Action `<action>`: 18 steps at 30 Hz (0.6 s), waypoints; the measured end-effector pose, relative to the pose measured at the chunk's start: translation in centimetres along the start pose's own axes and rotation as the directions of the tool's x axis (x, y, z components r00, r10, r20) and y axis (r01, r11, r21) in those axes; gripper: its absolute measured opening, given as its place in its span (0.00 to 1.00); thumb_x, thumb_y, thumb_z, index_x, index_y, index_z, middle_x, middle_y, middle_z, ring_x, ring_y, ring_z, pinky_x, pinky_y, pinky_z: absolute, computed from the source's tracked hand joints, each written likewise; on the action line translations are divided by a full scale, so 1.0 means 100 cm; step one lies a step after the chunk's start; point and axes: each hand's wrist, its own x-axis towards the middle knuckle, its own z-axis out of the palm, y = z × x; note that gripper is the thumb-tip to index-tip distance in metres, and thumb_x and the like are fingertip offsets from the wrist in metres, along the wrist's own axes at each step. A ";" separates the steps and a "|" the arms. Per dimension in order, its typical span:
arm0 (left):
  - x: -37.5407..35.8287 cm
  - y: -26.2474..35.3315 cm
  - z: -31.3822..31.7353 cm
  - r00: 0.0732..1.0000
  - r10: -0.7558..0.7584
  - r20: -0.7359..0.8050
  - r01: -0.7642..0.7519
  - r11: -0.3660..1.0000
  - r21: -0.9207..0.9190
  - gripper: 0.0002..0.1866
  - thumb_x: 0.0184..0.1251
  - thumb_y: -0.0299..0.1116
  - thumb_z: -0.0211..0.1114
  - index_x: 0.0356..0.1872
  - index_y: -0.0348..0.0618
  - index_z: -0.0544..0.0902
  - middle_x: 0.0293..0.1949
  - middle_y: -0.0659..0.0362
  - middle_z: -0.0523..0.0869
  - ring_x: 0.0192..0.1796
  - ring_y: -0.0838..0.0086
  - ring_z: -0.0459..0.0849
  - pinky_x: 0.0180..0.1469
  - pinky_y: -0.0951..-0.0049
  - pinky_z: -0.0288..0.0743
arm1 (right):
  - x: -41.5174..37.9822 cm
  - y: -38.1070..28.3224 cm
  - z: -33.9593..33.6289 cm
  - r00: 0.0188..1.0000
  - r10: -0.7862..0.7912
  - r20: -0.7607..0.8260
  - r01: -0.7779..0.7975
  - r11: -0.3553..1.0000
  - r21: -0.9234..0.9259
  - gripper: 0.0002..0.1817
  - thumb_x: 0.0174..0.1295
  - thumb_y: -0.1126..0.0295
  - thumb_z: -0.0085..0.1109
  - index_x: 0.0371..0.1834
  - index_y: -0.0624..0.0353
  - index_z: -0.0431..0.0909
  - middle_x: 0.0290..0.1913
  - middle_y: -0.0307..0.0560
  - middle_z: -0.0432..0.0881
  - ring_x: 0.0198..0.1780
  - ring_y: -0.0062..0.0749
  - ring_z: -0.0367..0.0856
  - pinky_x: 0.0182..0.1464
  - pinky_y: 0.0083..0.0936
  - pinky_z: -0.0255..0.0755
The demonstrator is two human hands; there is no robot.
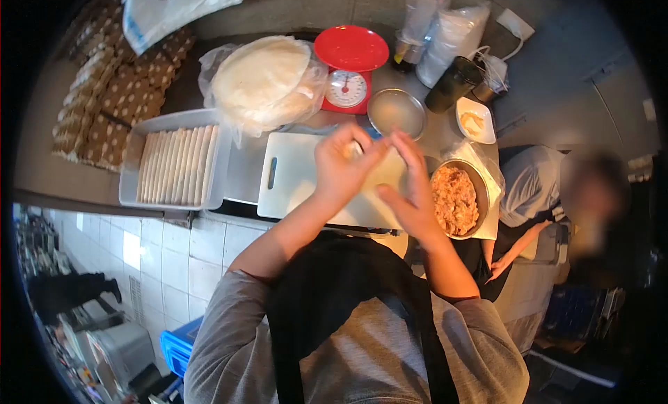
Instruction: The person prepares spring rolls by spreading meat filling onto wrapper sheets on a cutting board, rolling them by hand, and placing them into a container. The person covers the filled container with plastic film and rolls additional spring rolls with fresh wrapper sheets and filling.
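Looking down from far off through the head camera, I see two bare hands over the white cutting board (296, 178); the left hand (339, 164) has its fingers bent in, with a small pale bit showing by them, and I cannot tell if it is pinching that bit or just pressing its fingers together; the right hand (412, 188) is spread, its thumb well away from its other fingers; its fingertips are near those of the left hand, and I cannot tell if they touch.

The cutting board lies flat on the metal table (245, 171), under and beside the hands; to its left I see a clear plastic tub (128, 185) with thin pale rolls (177, 166) set side by side in a row; behind the board sits a pile of round, flat wrappers (261, 74) with a clear plastic bag (318, 86) around it; next to that is a red kitchen scale (346, 89), and just in front of it a round metal bowl (396, 115).

To the right, near the right hand, I see a steel bowl (486, 195) full of lumpy orange-pink mince (456, 200); behind it is a small white dish (490, 134) with some yellowish food; past the table is another person (532, 185) in a pale top.
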 end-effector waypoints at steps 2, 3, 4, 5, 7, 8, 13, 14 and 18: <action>0.005 -0.006 -0.007 0.952 -0.285 -0.110 0.224 0.897 -0.381 0.06 0.62 0.31 0.68 0.31 0.41 0.80 0.24 0.65 0.81 0.25 0.77 0.79 0.31 0.77 0.73 | -0.018 0.027 0.026 0.977 0.211 0.027 -0.210 0.977 -0.039 0.38 0.48 0.63 0.73 0.65 0.53 0.70 0.64 0.60 0.70 0.66 0.49 0.67 0.67 0.41 0.59; 0.009 -0.011 -0.012 0.899 -0.422 -0.121 0.288 0.775 -0.562 0.05 0.62 0.30 0.67 0.33 0.41 0.80 0.26 0.64 0.82 0.25 0.76 0.79 0.31 0.77 0.73 | -0.025 0.045 0.031 0.916 0.374 0.148 -0.368 0.927 -0.069 0.37 0.46 0.65 0.73 0.63 0.54 0.71 0.63 0.58 0.71 0.65 0.49 0.68 0.66 0.41 0.60; 0.007 -0.028 -0.026 0.879 -0.471 -0.070 0.312 0.681 -0.663 0.10 0.62 0.30 0.67 0.43 0.40 0.80 0.34 0.59 0.84 0.31 0.74 0.82 0.39 0.75 0.76 | -0.030 0.059 0.032 0.811 0.523 0.262 -0.510 0.852 -0.122 0.36 0.45 0.66 0.74 0.61 0.55 0.73 0.61 0.57 0.73 0.64 0.50 0.69 0.65 0.41 0.61; 0.000 -0.041 -0.039 0.878 -0.473 -0.072 0.315 0.685 -0.657 0.11 0.63 0.30 0.67 0.44 0.40 0.81 0.37 0.58 0.84 0.34 0.74 0.82 0.42 0.74 0.76 | -0.034 0.068 0.029 0.755 0.580 0.306 -0.534 0.815 -0.224 0.35 0.44 0.67 0.74 0.60 0.56 0.73 0.60 0.56 0.74 0.63 0.49 0.70 0.64 0.41 0.62; -0.017 -0.065 -0.066 0.878 -0.473 -0.077 0.317 0.693 -0.648 0.12 0.63 0.30 0.67 0.47 0.40 0.81 0.44 0.55 0.84 0.42 0.73 0.83 0.50 0.72 0.76 | -0.037 0.076 0.021 0.724 0.604 0.332 -0.442 0.777 -0.448 0.34 0.43 0.70 0.73 0.58 0.57 0.75 0.57 0.55 0.76 0.62 0.48 0.72 0.63 0.41 0.63; -0.033 -0.087 -0.085 0.915 -0.375 -0.149 0.297 0.875 -0.382 0.16 0.66 0.34 0.64 0.51 0.38 0.80 0.52 0.54 0.82 0.55 0.69 0.80 0.60 0.66 0.70 | -0.038 0.079 0.017 0.756 0.573 0.317 -0.340 0.757 -0.557 0.33 0.43 0.71 0.73 0.57 0.58 0.75 0.55 0.54 0.77 0.61 0.46 0.72 0.62 0.41 0.64; -0.083 -0.114 -0.116 0.857 -0.396 -0.330 0.436 0.898 0.054 0.13 0.60 0.26 0.69 0.47 0.39 0.83 0.50 0.57 0.84 0.53 0.72 0.81 0.59 0.72 0.71 | -0.054 0.110 0.028 0.854 0.279 0.438 0.027 0.819 -0.573 0.31 0.47 0.68 0.69 0.58 0.58 0.75 0.58 0.51 0.76 0.60 0.47 0.73 0.59 0.39 0.67; -0.089 -0.114 -0.121 0.867 -0.379 -0.323 0.441 0.886 0.143 0.13 0.60 0.25 0.69 0.46 0.40 0.84 0.49 0.57 0.85 0.52 0.72 0.81 0.59 0.72 0.71 | -0.055 0.114 0.041 0.852 0.245 0.463 0.066 0.827 -0.558 0.30 0.48 0.68 0.69 0.58 0.59 0.75 0.58 0.51 0.76 0.59 0.47 0.73 0.59 0.40 0.68; -0.088 -0.084 -0.122 0.898 -0.272 -0.346 0.391 0.852 0.348 0.10 0.62 0.29 0.68 0.44 0.41 0.85 0.47 0.59 0.86 0.51 0.75 0.82 0.57 0.70 0.73 | -0.049 0.114 0.072 0.809 0.247 0.534 0.204 0.734 -0.648 0.24 0.49 0.71 0.66 0.52 0.61 0.75 0.49 0.51 0.79 0.53 0.47 0.77 0.50 0.41 0.73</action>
